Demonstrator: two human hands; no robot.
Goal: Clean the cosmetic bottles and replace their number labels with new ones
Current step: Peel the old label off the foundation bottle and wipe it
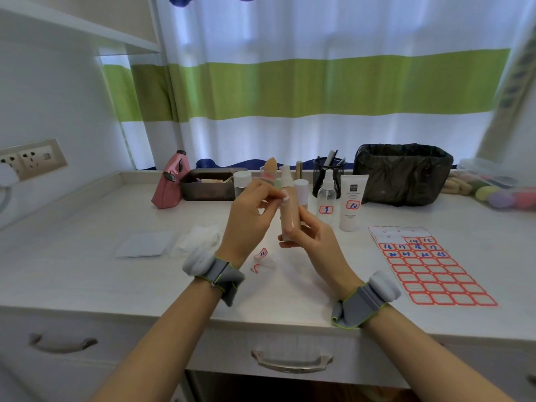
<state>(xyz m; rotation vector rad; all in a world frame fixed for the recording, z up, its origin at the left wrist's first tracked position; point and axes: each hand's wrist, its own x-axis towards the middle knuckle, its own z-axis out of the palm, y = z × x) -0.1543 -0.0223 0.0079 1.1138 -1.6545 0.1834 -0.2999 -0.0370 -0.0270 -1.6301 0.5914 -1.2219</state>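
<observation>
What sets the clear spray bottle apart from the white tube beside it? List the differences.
The clear spray bottle is see-through with a narrow spray top; the white tube is opaque and flat-topped. The spray bottle's red-bordered label seems to read 9, the tube's 10. The tube carries printed text; the spray bottle shows none. Both stand upright on the desk, untouched by either hand.

One head-worn wide-angle view looks forward and down over the desk [87,274], near both hands, facing the striped curtain [319,88].
</observation>
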